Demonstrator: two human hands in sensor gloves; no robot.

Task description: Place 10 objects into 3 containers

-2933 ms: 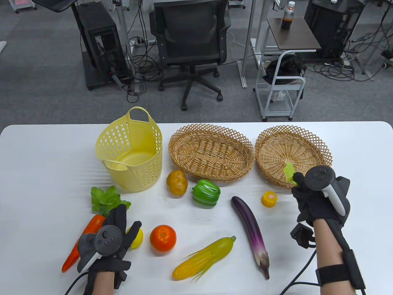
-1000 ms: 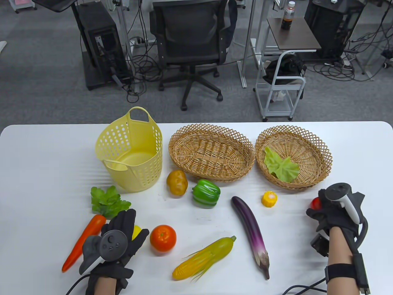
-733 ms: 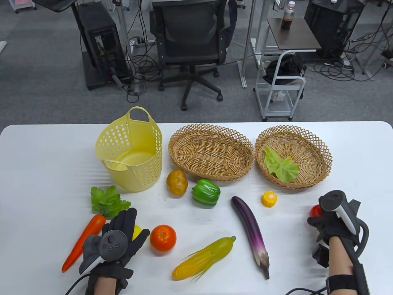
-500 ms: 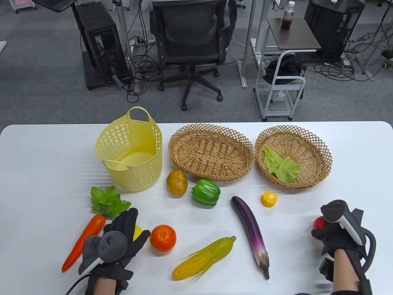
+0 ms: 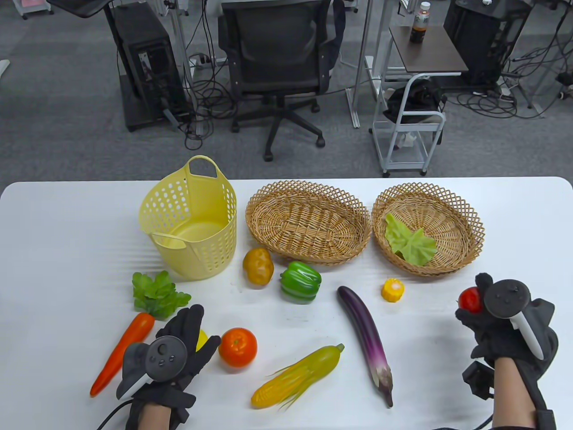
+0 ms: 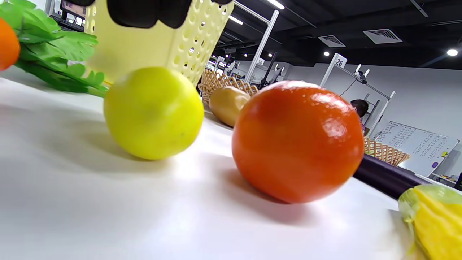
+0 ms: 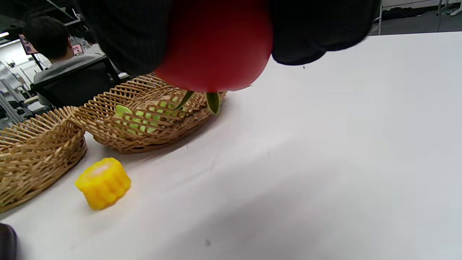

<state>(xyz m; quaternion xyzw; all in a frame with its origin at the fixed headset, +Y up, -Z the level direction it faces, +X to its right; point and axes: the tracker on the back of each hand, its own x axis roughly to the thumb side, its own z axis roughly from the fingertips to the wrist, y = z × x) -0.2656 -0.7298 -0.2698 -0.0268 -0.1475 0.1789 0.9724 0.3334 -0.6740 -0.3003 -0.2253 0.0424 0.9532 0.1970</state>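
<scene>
Red, glossy tomato (image 5: 470,300) sits gripped in the right hand (image 5: 503,324), lifted off the tabletop (image 5: 447,358) just short of the right wicker basket (image 5: 465,210); looks like smooth, rigid, light plastic, likely slippery, so wrapping fingers (image 7: 317,32) round its widest part suits. Left hand (image 5: 172,354) lies spread over the lemon (image 6: 153,112), holding nothing.

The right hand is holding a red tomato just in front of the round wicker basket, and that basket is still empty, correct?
Not quite. The right hand does grip the red tomato just in front of the round wicker basket, but that basket is not empty: a pale green lettuce leaf lies in it, as the table view shows. The right wrist view also shows green through the weave.
</scene>
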